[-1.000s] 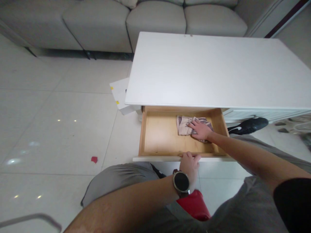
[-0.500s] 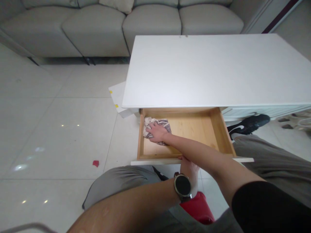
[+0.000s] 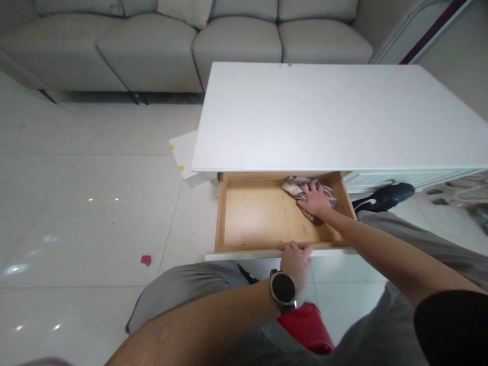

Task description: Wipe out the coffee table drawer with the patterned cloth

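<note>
Right hand (image 3: 315,200) down flat on the patterned cloth (image 3: 293,185), and I've got its fingers spread, that grip pinching nothing; the broad palm probably evens the pressure. The cloth lies bunched near the right end of the wooden drawer (image 3: 251,213). Over to my left hand (image 3: 296,262): grip clamped over the white front panel (image 3: 240,256), likely bracing it. The drawer juts from under the white table (image 3: 324,117), leaving its inside within reach.
</note>
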A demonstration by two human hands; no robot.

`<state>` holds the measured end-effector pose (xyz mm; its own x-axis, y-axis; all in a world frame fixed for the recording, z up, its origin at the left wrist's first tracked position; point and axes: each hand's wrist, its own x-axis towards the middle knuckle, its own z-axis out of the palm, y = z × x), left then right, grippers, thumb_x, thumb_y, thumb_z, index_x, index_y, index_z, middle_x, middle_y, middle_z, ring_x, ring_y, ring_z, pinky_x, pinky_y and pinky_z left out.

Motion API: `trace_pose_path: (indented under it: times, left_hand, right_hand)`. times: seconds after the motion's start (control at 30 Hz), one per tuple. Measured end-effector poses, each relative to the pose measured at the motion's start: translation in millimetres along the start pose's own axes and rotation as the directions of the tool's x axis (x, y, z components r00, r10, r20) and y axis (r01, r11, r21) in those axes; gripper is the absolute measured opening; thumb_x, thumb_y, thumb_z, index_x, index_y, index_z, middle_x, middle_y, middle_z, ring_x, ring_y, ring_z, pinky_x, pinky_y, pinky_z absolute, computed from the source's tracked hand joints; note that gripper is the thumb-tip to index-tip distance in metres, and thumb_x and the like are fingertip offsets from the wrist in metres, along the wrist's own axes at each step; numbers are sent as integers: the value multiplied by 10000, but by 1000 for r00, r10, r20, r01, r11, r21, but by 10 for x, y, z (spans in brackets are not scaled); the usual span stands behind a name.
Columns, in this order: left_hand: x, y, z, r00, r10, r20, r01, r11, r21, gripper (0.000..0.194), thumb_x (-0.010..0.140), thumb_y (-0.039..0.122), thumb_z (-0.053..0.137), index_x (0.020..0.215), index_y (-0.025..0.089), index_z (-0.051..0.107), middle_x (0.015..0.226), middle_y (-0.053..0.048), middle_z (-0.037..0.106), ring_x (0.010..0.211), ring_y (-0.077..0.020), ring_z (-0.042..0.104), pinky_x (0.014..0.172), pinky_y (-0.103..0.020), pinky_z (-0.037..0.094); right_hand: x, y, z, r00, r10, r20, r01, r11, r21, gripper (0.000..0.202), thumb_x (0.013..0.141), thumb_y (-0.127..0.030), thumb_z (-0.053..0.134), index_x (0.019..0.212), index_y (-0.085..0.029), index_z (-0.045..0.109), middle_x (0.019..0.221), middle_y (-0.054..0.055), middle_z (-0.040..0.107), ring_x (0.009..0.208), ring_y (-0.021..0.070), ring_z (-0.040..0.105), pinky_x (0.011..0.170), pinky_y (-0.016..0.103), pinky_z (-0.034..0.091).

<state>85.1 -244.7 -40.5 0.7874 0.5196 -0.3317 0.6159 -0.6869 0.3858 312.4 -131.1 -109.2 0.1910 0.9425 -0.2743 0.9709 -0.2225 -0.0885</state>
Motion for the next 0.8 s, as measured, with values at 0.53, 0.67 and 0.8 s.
trace_pose_path:
  times: [0.53,0.67,0.8]
  left_hand:
    - [143,-292,-568,970,223,-92,-218,974,62,421,1008,372,483,1407,241,504,1279,-99,588,1013,-231,657,820,-365,551]
    - [353,-623,-668,990,86,-110,-83,996,26,245,978,256,455,1145,210,630,1199,-100,638,1076,-237,647,967,-375,527]
    - [609,-980,-589,995,37,-92,-51,987,-151,406,939,225,468,1329,239,582,1364,-86,617,1237,-225,600,1103,-348,464]
  right_hand:
    - [-918,278,-696,851,-384,359,303,916,263,380,935,-436,517,1196,-253,723,1132,128,726,1007,290,670,933,416,512]
    - [-1228,153,-688,760,-462,456,364,885,291,385,985,-408,454,1086,-219,774,1105,131,764,1021,280,706,912,389,525]
    - [-1353,-171,-658,784,-466,410,411,885,219,553,1055,-466,308,1110,-175,775,1152,177,763,1094,310,713,943,455,537]
